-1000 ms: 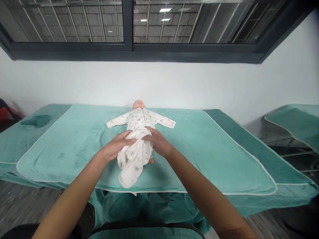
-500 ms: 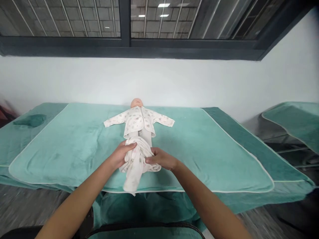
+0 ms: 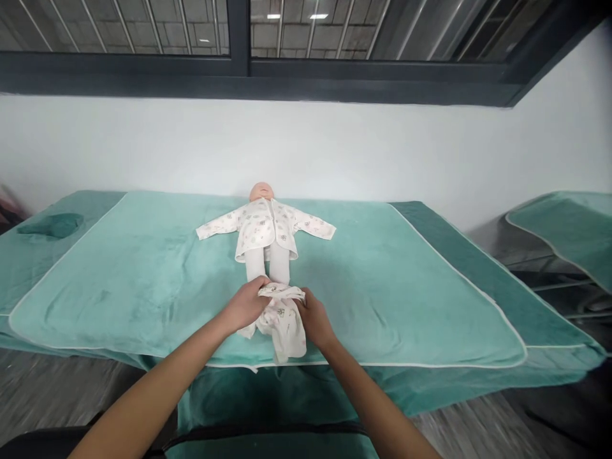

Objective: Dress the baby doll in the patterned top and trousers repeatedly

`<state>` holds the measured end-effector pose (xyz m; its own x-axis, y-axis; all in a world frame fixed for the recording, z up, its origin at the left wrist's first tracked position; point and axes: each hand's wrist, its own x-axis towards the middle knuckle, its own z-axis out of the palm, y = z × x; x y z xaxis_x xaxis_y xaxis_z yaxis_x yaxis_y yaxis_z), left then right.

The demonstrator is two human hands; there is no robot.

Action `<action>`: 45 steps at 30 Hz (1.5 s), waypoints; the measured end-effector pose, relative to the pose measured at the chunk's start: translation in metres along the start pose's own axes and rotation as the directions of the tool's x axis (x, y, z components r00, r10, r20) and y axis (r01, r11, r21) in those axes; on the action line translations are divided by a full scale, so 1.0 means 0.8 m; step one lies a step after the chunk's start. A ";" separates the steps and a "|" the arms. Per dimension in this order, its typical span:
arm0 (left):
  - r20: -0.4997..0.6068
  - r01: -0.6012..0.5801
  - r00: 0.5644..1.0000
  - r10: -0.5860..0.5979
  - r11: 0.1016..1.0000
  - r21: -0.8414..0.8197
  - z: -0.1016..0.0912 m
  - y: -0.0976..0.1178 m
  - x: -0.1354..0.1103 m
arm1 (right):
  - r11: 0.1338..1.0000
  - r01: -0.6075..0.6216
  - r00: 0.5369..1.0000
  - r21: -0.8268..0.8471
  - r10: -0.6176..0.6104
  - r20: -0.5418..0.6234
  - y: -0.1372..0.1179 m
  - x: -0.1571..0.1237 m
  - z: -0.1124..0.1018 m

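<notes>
A baby doll [image 3: 264,224] lies on its back on a teal towel [image 3: 143,274], head toward the wall. It wears a white printed top, and its pale legs are bare down to the shins. My left hand [image 3: 246,304] and my right hand [image 3: 313,317] are both closed on the bunched white printed trousers [image 3: 282,315] at the doll's feet. The trousers hang in a crumpled bundle toward the towel's near edge.
The towel covers a long table [image 3: 430,236] draped in darker green cloth, set against a white wall under a dark window. A folded green cloth [image 3: 50,224] lies at the far left. Another covered table [image 3: 564,229] stands at the right.
Both hands have slid the trousers down from the doll's waist to its feet, toward me. The doll's legs have come into view.
</notes>
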<state>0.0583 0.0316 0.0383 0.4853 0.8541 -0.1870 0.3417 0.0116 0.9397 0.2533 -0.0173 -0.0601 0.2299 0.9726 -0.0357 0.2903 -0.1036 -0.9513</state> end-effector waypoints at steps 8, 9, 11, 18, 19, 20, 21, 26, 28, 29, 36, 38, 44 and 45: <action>0.140 0.262 0.965 -0.223 0.862 -0.434 0.006 0.017 -0.019 | 0.965 -0.123 0.991 0.232 0.107 0.080 -0.012 -0.002 0.003; 0.122 0.242 0.970 -0.209 0.869 -0.433 0.007 0.015 -0.018 | 0.952 -0.150 0.988 0.266 0.134 0.076 -0.012 -0.003 0.005; 0.063 0.166 0.986 -0.153 0.906 -0.389 0.009 0.010 -0.015 | 0.917 -0.187 0.982 0.351 0.173 0.072 -0.015 -0.007 0.010; 0.043 0.124 0.992 -0.117 0.913 -0.388 0.017 0.010 -0.020 | 0.631 -0.305 0.952 0.714 0.207 0.224 -0.016 -0.015 0.031; 0.028 0.102 0.995 -0.099 0.923 -0.371 0.016 0.010 -0.021 | 0.606 -0.293 0.956 0.739 0.199 0.216 -0.014 -0.015 0.031; 0.010 0.082 0.996 -0.083 0.935 -0.345 0.013 0.010 -0.021 | 0.593 -0.273 0.962 0.757 0.190 0.198 -0.012 -0.013 0.031; -0.009 0.064 0.997 -0.071 0.948 -0.311 0.011 0.009 -0.020 | 0.589 -0.247 0.968 0.769 0.179 0.174 -0.010 -0.011 0.031; -0.029 0.044 0.998 -0.048 0.992 -0.117 0.005 0.007 -0.012 | 0.606 -0.123 0.990 0.786 0.133 0.053 -0.006 0.006 0.031; 0.056 0.109 0.993 -0.102 0.985 -0.137 0.006 0.007 -0.012 | 0.609 -0.096 0.992 0.787 0.125 0.025 -0.008 0.013 0.032; 0.109 0.151 0.985 -0.133 0.972 -0.178 0.007 0.008 -0.012 | 0.622 -0.082 0.993 0.779 0.117 0.011 -0.010 0.015 0.033; 0.181 0.027 0.983 0.006 0.983 -0.183 -0.008 0.003 0.005 | 0.700 -0.041 0.991 0.713 0.121 -0.061 -0.015 0.022 0.031; 0.039 -0.069 0.997 0.073 0.993 -0.096 -0.010 -0.001 0.022 | 0.700 -0.053 0.992 0.713 0.121 -0.045 -0.012 0.024 0.030; -0.164 -0.256 0.942 0.292 0.944 0.210 -0.001 0.006 0.069 | 0.882 0.134 0.981 0.451 -0.052 -0.189 -0.009 0.042 0.024; -0.185 -0.261 0.931 0.314 0.929 0.263 0.000 0.009 0.077 | 0.907 0.161 0.971 0.390 -0.075 -0.227 -0.010 0.048 0.023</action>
<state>0.0901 0.0843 0.0335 0.4106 0.8952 0.1734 0.4024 -0.3486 0.8465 0.2430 0.0246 -0.0593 0.4123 0.9049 0.1060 -0.0622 0.1441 -0.9876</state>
